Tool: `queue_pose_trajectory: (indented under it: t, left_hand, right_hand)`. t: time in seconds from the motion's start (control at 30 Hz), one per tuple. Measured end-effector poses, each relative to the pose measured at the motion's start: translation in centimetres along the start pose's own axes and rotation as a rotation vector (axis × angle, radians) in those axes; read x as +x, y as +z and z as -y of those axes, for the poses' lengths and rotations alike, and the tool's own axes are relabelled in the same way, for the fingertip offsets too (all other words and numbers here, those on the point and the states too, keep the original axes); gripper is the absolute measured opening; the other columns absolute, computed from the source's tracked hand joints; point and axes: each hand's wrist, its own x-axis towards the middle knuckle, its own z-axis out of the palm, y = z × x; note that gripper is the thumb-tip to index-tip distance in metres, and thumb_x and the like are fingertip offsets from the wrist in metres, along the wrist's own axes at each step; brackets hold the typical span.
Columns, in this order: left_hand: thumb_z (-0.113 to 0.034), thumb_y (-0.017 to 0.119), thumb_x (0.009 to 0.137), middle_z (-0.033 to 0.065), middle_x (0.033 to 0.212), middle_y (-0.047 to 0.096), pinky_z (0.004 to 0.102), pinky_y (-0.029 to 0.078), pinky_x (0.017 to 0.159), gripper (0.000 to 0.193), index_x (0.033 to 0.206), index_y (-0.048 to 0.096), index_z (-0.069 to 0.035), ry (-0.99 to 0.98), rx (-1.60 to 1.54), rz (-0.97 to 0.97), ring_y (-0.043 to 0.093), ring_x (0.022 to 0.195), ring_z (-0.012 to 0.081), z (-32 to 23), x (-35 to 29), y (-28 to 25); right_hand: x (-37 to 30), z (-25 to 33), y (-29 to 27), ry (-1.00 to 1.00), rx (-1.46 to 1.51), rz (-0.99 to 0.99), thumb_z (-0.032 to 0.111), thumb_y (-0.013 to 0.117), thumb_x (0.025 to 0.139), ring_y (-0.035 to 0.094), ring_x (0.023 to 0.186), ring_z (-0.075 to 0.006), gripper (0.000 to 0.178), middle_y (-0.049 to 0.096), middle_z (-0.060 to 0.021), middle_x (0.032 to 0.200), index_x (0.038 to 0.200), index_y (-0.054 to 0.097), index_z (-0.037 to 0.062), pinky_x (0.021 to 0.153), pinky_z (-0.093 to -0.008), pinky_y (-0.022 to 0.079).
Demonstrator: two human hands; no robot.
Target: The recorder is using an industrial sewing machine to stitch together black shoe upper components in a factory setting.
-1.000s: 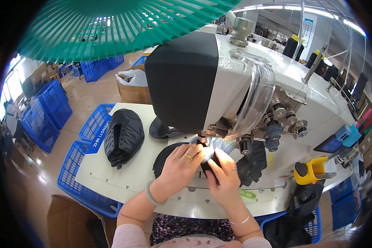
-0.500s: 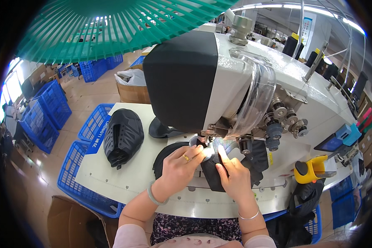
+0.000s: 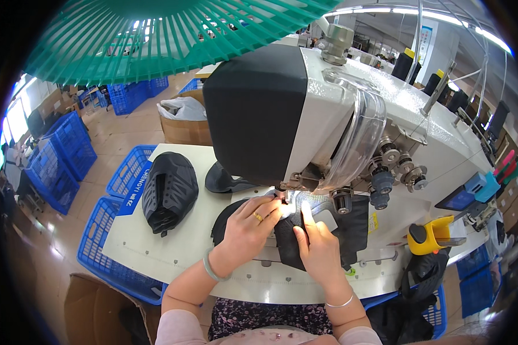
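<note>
Under the needle area of a white and black sewing machine [image 3: 253, 115] lies a black shoe upper [image 3: 289, 244]. My left hand [image 3: 250, 225], with a gold ring, pinches the upper's left edge, its fingertips bunched close to the needle. My right hand [image 3: 318, 246] grips the upper from the right, index finger stretched toward the lit stitching spot and thumb bent on the dark material. A flat dark part [image 3: 354, 227] spreads to the right of that hand. The fingertips partly hide the stitching spot.
Another black shoe upper [image 3: 170, 192] rests on the pale table [image 3: 138, 247] at left. A green fan guard [image 3: 132, 63] hangs at upper left. Blue crates [image 3: 95, 230] flank the table. Yellow thread snips [image 3: 429, 236] sit at right, near black pieces [image 3: 426, 273].
The upper has turned under the machine: its dark part at right now lies flatter, and a grey patch shows beside my right index finger. My right hand has shifted slightly left and down.
</note>
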Motion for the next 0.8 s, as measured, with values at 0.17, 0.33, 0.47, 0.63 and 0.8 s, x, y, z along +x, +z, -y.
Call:
queue_pose_trajectory:
  t: [0.17,0.33,0.47,0.63,0.8]
  left_hand:
    - [0.003,0.068,0.069,0.0081,0.095,0.069,0.0329,0.056,0.074,0.025,0.093,0.072,-0.002,-0.054,-0.156,-0.038,0.068,0.083,0.0246,0.9,0.0,0.1]
    - [0.001,0.073,0.072,0.0067,0.088,0.071,0.0306,0.056,0.070,0.018,0.089,0.074,-0.006,-0.353,-0.387,-0.003,0.069,0.079,0.0227,1.4,0.3,0.5]
    - [0.001,0.072,0.072,0.0056,0.091,0.071,0.0298,0.056,0.070,0.021,0.091,0.075,-0.008,-0.186,-0.278,-0.037,0.069,0.082,0.0223,1.3,-0.1,0.7]
    - [0.003,0.070,0.069,0.0058,0.097,0.070,0.0311,0.058,0.075,0.026,0.094,0.073,-0.006,-0.067,-0.235,-0.020,0.070,0.086,0.0239,1.8,-0.4,0.3]
    - [0.006,0.070,0.069,0.0079,0.095,0.071,0.0322,0.058,0.080,0.025,0.092,0.073,-0.003,-0.062,-0.239,-0.015,0.070,0.088,0.0264,1.8,-0.2,0.1]
  right_hand:
    - [0.2,-0.2,0.6,-0.046,-0.026,-0.014,0.020,0.063,0.093,0.058,0.056,-0.0291,0.045,0.053,-0.0123,0.073,0.135,0.053,0.0052,0.052,-0.0388,0.048]
    - [0.3,0.0,0.4,-0.051,-0.068,-0.004,0.024,0.060,0.094,0.058,0.052,-0.0310,0.040,0.052,-0.0121,0.072,0.131,0.056,0.0069,0.048,-0.0406,0.049]
    - [0.4,0.6,0.3,-0.024,-0.095,0.001,0.025,0.058,0.096,0.058,0.052,-0.0323,0.033,0.052,-0.0132,0.070,0.124,0.059,0.0073,0.047,-0.0418,0.048]
    - [0.6,1.1,0.0,-0.010,-0.121,0.011,0.026,0.057,0.096,0.058,0.050,-0.0332,0.028,0.053,-0.0138,0.070,0.116,0.062,0.0066,0.047,-0.0423,0.047]
    - [0.5,1.4,0.2,0.016,-0.143,-0.012,0.025,0.057,0.096,0.058,0.051,-0.0333,0.023,0.053,-0.0139,0.069,0.108,0.064,0.0065,0.047,-0.0421,0.047]
